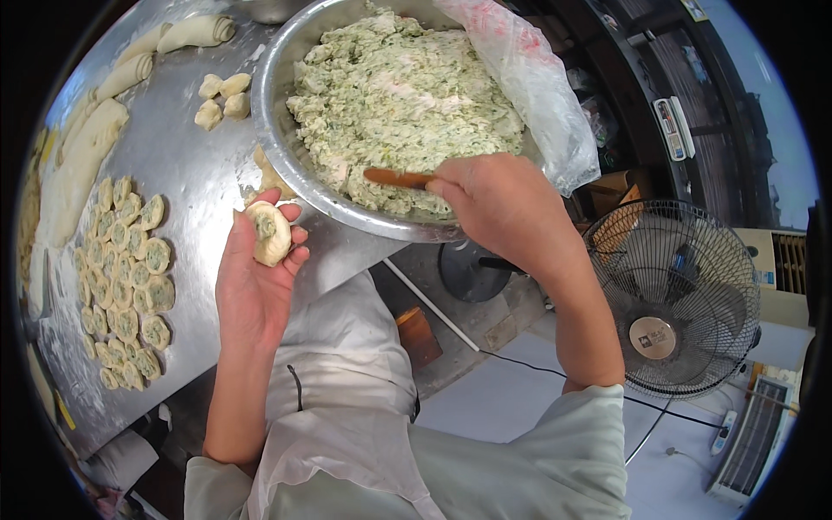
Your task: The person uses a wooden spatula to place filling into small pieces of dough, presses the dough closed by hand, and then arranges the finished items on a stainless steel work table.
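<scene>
In my left hand (pixel 250 292) rests a round dough piece (pixel 270 233) with pale green filling showing in its middle. Its thick dough rim stands up around the filling. My right hand (pixel 497 205) grips a brown spatula (pixel 398 177), its blade over the near part of the filling. That filling (pixel 403 104), pale with green flecks, is heaped in a large metal bowl (pixel 286 169). Behind my left fingers, a flat bit of dough (pixel 276 175) lies partly hidden beside the bowl. Several small dough balls (pixel 224 101) sit left of the bowl.
Many filled dough pieces (pixel 123 273) cover the left of the metal table (pixel 195 279). Dough rolls (pixel 195 32) and a long dough slab (pixel 91 169) lie beyond. A clear plastic bag (pixel 539 84) drapes over the bowl's right rim. A floor fan (pixel 676 299) stands at right.
</scene>
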Demonstrator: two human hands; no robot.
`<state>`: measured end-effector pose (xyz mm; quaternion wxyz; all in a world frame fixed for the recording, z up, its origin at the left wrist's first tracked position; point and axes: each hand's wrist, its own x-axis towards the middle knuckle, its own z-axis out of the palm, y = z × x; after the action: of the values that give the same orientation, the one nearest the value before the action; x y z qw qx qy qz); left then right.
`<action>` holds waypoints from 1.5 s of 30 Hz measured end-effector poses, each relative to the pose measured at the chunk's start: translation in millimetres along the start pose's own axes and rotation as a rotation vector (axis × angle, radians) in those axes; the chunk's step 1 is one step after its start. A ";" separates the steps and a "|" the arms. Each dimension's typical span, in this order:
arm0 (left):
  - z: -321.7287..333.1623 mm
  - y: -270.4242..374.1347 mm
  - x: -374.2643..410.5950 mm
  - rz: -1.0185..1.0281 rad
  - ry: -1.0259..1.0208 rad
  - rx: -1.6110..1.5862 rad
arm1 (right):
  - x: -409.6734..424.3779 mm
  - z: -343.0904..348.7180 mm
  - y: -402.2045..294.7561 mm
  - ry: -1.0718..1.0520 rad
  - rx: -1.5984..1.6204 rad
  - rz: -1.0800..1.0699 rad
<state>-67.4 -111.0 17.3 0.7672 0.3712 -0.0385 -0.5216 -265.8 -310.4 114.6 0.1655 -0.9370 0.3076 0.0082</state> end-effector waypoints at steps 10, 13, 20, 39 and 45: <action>9.8 -2.4 -5.7 -0.020 -0.044 -0.092 | 16.6 15.1 -14.9 -0.079 -0.069 -0.023; 5.3 -4.0 -8.0 -0.023 -0.045 -0.095 | 19.3 15.0 -14.3 -0.101 -0.084 -0.065; 2.2 0.3 -11.0 -0.016 -0.075 -0.133 | 14.9 2.5 -8.4 -0.251 0.364 0.116; 76.4 16.5 22.2 0.037 -0.140 0.022 | -30.4 42.5 -41.4 0.556 0.341 -0.059; 95.3 -1.9 43.4 -0.012 -0.140 0.002 | -37.6 65.4 -53.3 0.681 0.026 -0.049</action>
<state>-91.8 -197.7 70.6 0.7592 0.3348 -0.0902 -0.5508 -259.7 -227.9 73.4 0.0656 -0.8908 0.3229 -0.3129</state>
